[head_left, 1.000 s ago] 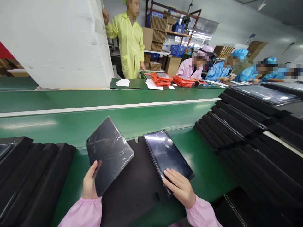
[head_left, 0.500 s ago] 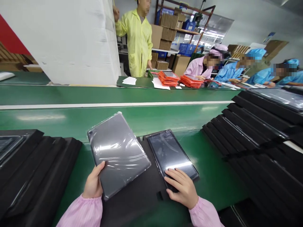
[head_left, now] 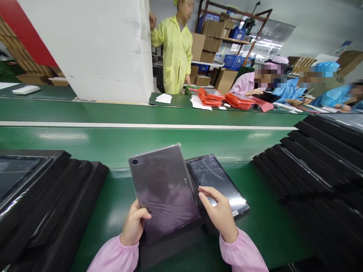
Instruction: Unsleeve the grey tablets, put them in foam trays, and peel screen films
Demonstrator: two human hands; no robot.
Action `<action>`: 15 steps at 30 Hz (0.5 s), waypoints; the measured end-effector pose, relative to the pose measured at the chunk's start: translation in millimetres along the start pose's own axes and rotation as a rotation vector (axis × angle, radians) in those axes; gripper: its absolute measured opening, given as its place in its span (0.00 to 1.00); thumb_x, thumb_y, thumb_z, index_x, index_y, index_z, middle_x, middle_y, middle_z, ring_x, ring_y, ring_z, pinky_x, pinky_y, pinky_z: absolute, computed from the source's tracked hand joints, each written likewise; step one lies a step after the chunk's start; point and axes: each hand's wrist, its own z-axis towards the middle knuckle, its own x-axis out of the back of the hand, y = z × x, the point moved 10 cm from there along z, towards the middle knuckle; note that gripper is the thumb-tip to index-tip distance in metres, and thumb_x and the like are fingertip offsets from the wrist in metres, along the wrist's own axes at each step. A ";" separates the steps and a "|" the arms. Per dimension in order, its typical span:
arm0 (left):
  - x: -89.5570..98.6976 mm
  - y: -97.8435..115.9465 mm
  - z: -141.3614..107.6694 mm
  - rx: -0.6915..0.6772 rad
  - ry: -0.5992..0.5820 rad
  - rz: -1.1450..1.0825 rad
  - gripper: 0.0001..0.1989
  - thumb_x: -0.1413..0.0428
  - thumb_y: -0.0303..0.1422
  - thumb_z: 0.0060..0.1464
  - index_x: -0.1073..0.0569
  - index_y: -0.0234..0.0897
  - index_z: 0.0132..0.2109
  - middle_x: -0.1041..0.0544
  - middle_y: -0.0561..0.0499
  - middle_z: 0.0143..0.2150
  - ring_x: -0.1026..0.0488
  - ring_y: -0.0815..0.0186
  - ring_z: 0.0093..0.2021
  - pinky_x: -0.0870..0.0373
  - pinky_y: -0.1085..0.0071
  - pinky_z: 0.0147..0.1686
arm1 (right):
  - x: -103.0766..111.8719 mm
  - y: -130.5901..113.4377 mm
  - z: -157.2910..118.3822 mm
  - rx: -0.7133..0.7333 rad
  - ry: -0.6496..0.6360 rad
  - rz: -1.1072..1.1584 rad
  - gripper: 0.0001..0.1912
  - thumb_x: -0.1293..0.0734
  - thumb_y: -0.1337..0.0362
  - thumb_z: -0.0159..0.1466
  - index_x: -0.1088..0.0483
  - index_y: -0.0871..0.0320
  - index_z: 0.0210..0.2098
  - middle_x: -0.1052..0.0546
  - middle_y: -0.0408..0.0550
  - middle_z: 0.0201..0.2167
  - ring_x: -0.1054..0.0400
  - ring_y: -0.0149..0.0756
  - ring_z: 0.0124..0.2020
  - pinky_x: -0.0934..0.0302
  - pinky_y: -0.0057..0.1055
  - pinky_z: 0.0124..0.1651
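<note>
A tablet in clear film [head_left: 164,189] shows its dark back, with a camera at its upper left corner. My left hand [head_left: 134,224] grips its lower left edge, thumb on top. Just right of it a second tablet [head_left: 218,177] lies screen up, partly overlapped by the first. Over its lower left side is my right hand [head_left: 219,215], fingers apart and holding nothing; whether the fingertips touch either tablet is unclear. Under the held tablet a black case [head_left: 170,245] lies on the green surface [head_left: 121,192].
Black cases with tablets are stacked at left [head_left: 56,196] and right [head_left: 306,162]. Beyond the green ledge [head_left: 170,117] are orange packets [head_left: 210,97], white papers [head_left: 163,98], a person in yellow [head_left: 177,53] and several seated people. A white panel [head_left: 107,49] stands at back left.
The held tablet has moved right and turned more upright, its camera showing more clearly. My right hand has lifted its fingers off the other tablet's screen. The view has shifted left.
</note>
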 end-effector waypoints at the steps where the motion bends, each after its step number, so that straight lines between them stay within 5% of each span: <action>1: 1.7 -0.4 0.3 -0.029 0.011 0.013 0.18 0.46 0.22 0.21 0.22 0.37 0.27 0.20 0.54 0.27 0.27 0.63 0.30 0.32 0.73 0.30 | -5.5 -5.6 4.1 -0.009 0.005 0.045 0.10 0.32 0.58 0.62 0.21 0.56 0.39 0.18 0.51 0.37 0.22 0.41 0.37 0.26 0.35 0.42; 6: 6.5 0.4 4.2 -0.184 0.021 0.096 0.15 0.49 0.23 0.21 0.24 0.36 0.23 0.25 0.55 0.22 0.35 0.68 0.25 0.39 0.74 0.26 | -21.9 -19.0 16.1 -0.034 0.021 0.066 0.09 0.32 0.59 0.61 0.22 0.56 0.30 0.21 0.48 0.30 0.27 0.36 0.31 0.31 0.31 0.35; 11: 3.6 -5.7 8.0 -0.195 -0.032 0.123 0.16 0.50 0.24 0.23 0.23 0.36 0.25 0.27 0.56 0.22 0.39 0.69 0.24 0.42 0.74 0.26 | -22.4 1.8 21.0 -0.158 0.058 0.031 0.14 0.29 0.55 0.57 0.23 0.58 0.36 0.23 0.47 0.28 0.32 0.35 0.25 0.35 0.32 0.32; 15: 1.8 -6.5 7.0 -0.192 -0.026 0.109 0.17 0.51 0.24 0.23 0.23 0.36 0.26 0.31 0.57 0.20 0.42 0.70 0.22 0.44 0.74 0.24 | -27.4 -3.6 24.6 -0.091 0.014 -0.019 0.12 0.32 0.55 0.61 0.25 0.57 0.29 0.24 0.46 0.25 0.33 0.34 0.25 0.38 0.30 0.30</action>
